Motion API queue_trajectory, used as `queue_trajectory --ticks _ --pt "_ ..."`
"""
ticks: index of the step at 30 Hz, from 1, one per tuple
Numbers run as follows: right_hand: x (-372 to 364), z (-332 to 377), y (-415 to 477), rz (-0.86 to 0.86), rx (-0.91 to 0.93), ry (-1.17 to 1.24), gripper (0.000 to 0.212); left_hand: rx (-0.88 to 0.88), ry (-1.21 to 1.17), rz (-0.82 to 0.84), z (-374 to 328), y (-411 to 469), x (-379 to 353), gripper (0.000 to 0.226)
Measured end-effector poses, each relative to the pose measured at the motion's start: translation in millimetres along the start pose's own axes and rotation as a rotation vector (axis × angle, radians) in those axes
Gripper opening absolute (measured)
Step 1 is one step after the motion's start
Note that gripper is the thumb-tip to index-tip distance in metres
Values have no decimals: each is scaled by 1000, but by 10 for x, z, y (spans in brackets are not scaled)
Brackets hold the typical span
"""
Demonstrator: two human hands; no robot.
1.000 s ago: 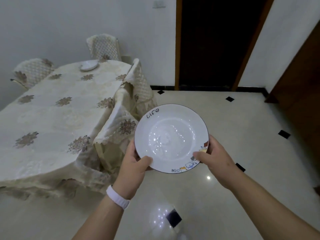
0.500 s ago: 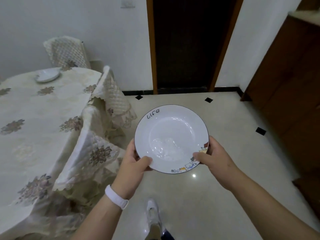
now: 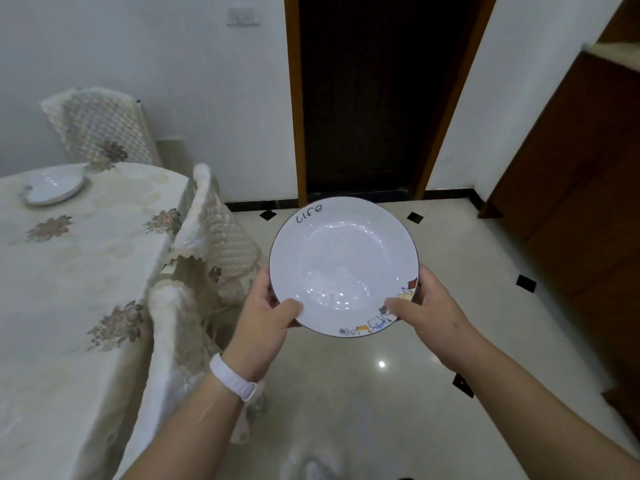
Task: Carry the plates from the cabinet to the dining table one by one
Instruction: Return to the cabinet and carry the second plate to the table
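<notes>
I hold a white plate (image 3: 343, 265) with a dark rim, the word "Life" and small cartoon figures, level in front of me above the floor. My left hand (image 3: 266, 318) grips its near-left rim and my right hand (image 3: 429, 313) grips its near-right rim. The dining table (image 3: 69, 271) with a cream floral cloth stands to my left. A second white plate (image 3: 52, 187) lies on the table's far end. A brown wooden cabinet (image 3: 571, 202) stands along the right wall.
Two covered chairs (image 3: 211, 237) are pushed in at the table's right side, close to the plate. Another chair (image 3: 100, 129) stands behind the table. A dark doorway (image 3: 377, 98) is straight ahead. Glossy tiled floor (image 3: 450, 271) spreads between table and cabinet.
The view has swung right and moved forward: the table slid left, the cabinet came into sight on the right. Both hands keep the same hold on the plate.
</notes>
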State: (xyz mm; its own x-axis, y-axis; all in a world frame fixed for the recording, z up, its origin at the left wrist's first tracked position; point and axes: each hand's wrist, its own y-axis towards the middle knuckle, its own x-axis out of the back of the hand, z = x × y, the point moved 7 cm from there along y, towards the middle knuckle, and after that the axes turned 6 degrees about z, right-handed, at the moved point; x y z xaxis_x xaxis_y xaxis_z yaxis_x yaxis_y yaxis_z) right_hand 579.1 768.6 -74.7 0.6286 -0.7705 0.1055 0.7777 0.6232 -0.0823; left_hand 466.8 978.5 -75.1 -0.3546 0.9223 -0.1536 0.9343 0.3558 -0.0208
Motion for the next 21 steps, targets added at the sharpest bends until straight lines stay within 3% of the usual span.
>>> queue_trajectory --ticks 7,21 --pt "-7 -30 568 -19 -26 -6 37 -18 18 47 -20 564 203 66" --pt "182 -155 2531 125 -48 46 38 3 51 -116 50 2102 500 69"
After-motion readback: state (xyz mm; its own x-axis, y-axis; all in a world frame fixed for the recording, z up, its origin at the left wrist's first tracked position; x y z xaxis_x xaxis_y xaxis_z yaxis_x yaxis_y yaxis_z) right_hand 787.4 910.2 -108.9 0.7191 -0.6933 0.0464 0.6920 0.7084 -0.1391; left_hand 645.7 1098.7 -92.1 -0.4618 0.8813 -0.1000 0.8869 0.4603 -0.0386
